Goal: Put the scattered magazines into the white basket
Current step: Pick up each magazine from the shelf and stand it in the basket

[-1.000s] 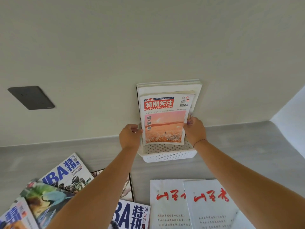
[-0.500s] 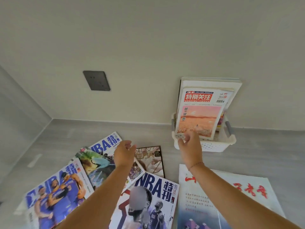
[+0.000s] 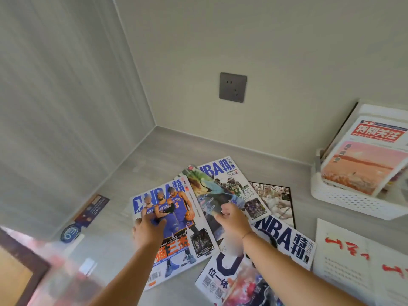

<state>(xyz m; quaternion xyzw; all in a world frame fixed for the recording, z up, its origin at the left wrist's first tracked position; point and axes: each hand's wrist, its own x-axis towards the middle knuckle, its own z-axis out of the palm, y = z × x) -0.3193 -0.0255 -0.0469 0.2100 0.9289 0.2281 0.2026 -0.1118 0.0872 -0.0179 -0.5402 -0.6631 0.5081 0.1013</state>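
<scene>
Head view: left hand (image 3: 149,231) spread on the blue-and-white NBA magazine (image 3: 178,246), lying lengthwise ahead; right hand (image 3: 233,220) curled, grip unclear; white perforated plastic basket (image 3: 344,200) far right.

Grey surface (image 3: 167,151): fanned magazines (image 3: 183,239) centre, white basket (image 3: 344,199) right, dark card (image 3: 92,208) left.

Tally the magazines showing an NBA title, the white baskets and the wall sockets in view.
magazines showing an NBA title: 3
white basket: 1
wall socket: 1
Total: 5
</scene>
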